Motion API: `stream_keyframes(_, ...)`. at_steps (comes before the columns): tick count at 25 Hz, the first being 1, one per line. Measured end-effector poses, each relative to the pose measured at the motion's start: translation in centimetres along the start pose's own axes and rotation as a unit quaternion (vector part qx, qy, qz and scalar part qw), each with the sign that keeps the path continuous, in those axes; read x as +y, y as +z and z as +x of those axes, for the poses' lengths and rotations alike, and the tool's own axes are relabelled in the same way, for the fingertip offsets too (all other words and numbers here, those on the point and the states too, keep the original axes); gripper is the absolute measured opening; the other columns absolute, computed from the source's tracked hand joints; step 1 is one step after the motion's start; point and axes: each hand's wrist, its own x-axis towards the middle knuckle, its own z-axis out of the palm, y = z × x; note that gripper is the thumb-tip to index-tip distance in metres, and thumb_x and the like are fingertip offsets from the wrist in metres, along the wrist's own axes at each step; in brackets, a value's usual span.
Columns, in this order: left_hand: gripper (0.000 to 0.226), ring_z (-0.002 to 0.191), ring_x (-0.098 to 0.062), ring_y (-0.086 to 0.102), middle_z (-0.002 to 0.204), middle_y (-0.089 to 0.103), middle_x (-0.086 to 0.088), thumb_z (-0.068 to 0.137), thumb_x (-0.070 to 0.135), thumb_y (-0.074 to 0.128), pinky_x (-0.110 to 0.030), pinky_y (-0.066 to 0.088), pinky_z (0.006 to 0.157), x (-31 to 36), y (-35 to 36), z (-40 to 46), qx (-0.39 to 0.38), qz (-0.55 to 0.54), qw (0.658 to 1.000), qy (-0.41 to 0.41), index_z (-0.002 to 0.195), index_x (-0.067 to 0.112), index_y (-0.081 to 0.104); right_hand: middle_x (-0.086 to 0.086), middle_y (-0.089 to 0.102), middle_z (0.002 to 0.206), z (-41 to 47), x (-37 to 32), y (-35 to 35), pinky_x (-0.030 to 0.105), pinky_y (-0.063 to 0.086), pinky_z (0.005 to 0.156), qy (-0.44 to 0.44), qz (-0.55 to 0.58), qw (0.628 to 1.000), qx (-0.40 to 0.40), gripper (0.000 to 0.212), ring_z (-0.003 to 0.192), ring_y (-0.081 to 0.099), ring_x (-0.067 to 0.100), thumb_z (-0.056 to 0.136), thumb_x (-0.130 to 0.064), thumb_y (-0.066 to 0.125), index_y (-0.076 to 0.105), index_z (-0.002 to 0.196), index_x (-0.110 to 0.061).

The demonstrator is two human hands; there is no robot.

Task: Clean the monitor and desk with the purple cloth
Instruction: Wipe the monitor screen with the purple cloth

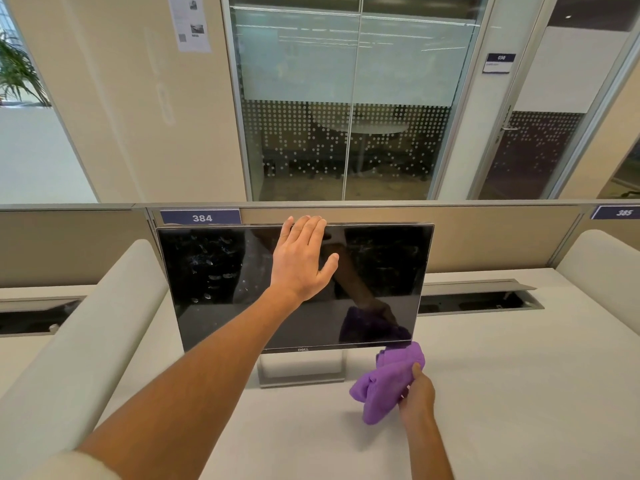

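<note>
Left hand (301, 261) on monitor (214, 271), right hand (417, 393) holding purple cloth (384, 382)

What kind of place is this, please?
Most likely an open-plan office. A monitor stands on a desk against a low partition with the numbered signs 384 and 385, and behind it is a glass-walled meeting room.

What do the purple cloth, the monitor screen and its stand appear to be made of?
Bunched purple cloth: soft, matte, fuzzy fabric, probably microfibre; it folds limply in the right hand.
Black monitor screen: glossy glass or plastic; it mirrors the arm and shows smudges.
Open rectangular grey stand: looks like brushed metal, possibly painted plastic.
</note>
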Motion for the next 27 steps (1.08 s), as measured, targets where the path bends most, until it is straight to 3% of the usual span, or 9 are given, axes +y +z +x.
stream_keyframes(2, 0.062, 0.135, -0.023, 0.039, 0.140, 0.049, -0.006, 0.091, 0.052, 0.033, -0.045, 0.017, 0.118, 0.0, -0.1, 0.0, 0.003, -0.003, 1.000, 0.002, 0.137, 0.012, 0.046, 0.011, 0.051, 0.103, 0.7, 0.5, -0.3, 0.033, 0.044, 0.063, 0.001, -0.057, 0.998, -0.015, 0.016, 0.069, 0.051, 0.019, 0.101, -0.017, 0.041, 0.051, 0.102, -0.005)
stream_keyframes(4, 0.062, 0.134, -0.023, 0.039, 0.140, 0.050, -0.006, 0.091, 0.052, 0.033, -0.045, 0.017, 0.118, 0.1, -0.2, -0.1, 0.004, -0.006, 1.000, 0.002, 0.136, 0.012, 0.046, 0.012, 0.056, 0.100, 1.0, 0.6, -0.5, 0.034, 0.048, 0.067, -0.005, -0.157, 0.988, -0.006, 0.019, 0.071, 0.054, 0.019, 0.099, -0.013, 0.044, 0.058, 0.100, 0.000)
stream_keyframes(8, 0.063, 0.135, -0.024, 0.039, 0.140, 0.049, -0.007, 0.090, 0.052, 0.032, -0.046, 0.018, 0.118, 0.2, -0.4, -0.2, 0.001, -0.008, 1.000, 0.003, 0.137, 0.012, 0.046, 0.016, 0.060, 0.124, 1.0, 1.9, -0.6, 0.040, 0.045, 0.093, -0.074, -0.389, 0.913, 0.096, 0.037, 0.103, 0.058, 0.030, 0.100, -0.026, 0.046, 0.054, 0.129, -0.004)
stream_keyframes(10, 0.063, 0.135, -0.024, 0.039, 0.140, 0.049, -0.007, 0.091, 0.052, 0.032, -0.046, 0.018, 0.118, 0.1, -0.4, -0.2, 0.002, -0.009, 1.000, 0.003, 0.137, 0.011, 0.046, 0.015, 0.058, 0.129, 0.6, 1.9, -0.7, 0.042, 0.045, 0.095, -0.102, -0.410, 0.899, 0.113, 0.039, 0.113, 0.057, 0.033, 0.099, -0.026, 0.046, 0.051, 0.133, -0.007)
stream_keyframes(14, 0.063, 0.135, -0.024, 0.038, 0.141, 0.049, -0.006, 0.091, 0.052, 0.032, -0.045, 0.017, 0.118, 0.1, -0.3, -0.2, 0.000, -0.006, 1.000, 0.004, 0.137, 0.012, 0.046, 0.015, 0.061, 0.123, 1.5, 1.4, -1.0, 0.041, 0.047, 0.089, -0.106, -0.406, 0.895, 0.152, 0.034, 0.107, 0.059, 0.033, 0.099, -0.018, 0.045, 0.055, 0.129, -0.006)
stream_keyframes(19, 0.063, 0.135, -0.023, 0.038, 0.141, 0.049, -0.006, 0.091, 0.052, 0.032, -0.044, 0.015, 0.118, 0.0, -0.1, -0.1, 0.001, 0.001, 1.000, 0.003, 0.137, 0.012, 0.046, 0.019, 0.064, 0.088, 2.2, 1.1, -2.7, 0.043, 0.048, 0.076, -0.147, -0.289, 0.913, 0.248, 0.036, 0.077, 0.055, 0.032, 0.101, -0.019, 0.036, 0.062, 0.089, 0.003)
stream_keyframes(22, 0.062, 0.134, -0.024, 0.039, 0.140, 0.050, -0.007, 0.091, 0.051, 0.033, -0.044, 0.016, 0.118, 0.1, -0.1, -0.1, 0.010, -0.003, 1.000, 0.004, 0.136, 0.011, 0.047, 0.016, 0.068, 0.107, 1.5, 1.9, -2.2, 0.042, 0.049, 0.084, -0.230, -0.315, 0.894, 0.222, 0.031, 0.092, 0.061, 0.033, 0.100, -0.020, 0.041, 0.066, 0.109, -0.003)
stream_keyframes(24, 0.062, 0.134, -0.024, 0.040, 0.139, 0.050, -0.007, 0.090, 0.051, 0.033, -0.045, 0.017, 0.118, 0.1, -0.1, -0.1, 0.011, -0.005, 1.000, 0.002, 0.136, 0.012, 0.047, 0.011, 0.063, 0.125, 1.6, 3.0, -1.5, 0.041, 0.047, 0.097, -0.263, -0.434, 0.846, 0.165, 0.032, 0.111, 0.060, 0.029, 0.099, -0.023, 0.046, 0.060, 0.124, -0.009)
stream_keyframes(27, 0.061, 0.134, -0.023, 0.039, 0.140, 0.050, -0.006, 0.091, 0.051, 0.035, -0.044, 0.017, 0.118, 0.0, -0.1, -0.2, 0.009, -0.005, 1.000, 0.003, 0.136, 0.012, 0.047, 0.006, 0.035, 0.153, 2.7, 5.3, -1.8, 0.045, 0.024, 0.115, -0.284, -0.673, 0.676, 0.101, 0.051, 0.141, 0.033, 0.025, 0.099, -0.038, 0.040, 0.035, 0.147, -0.021)
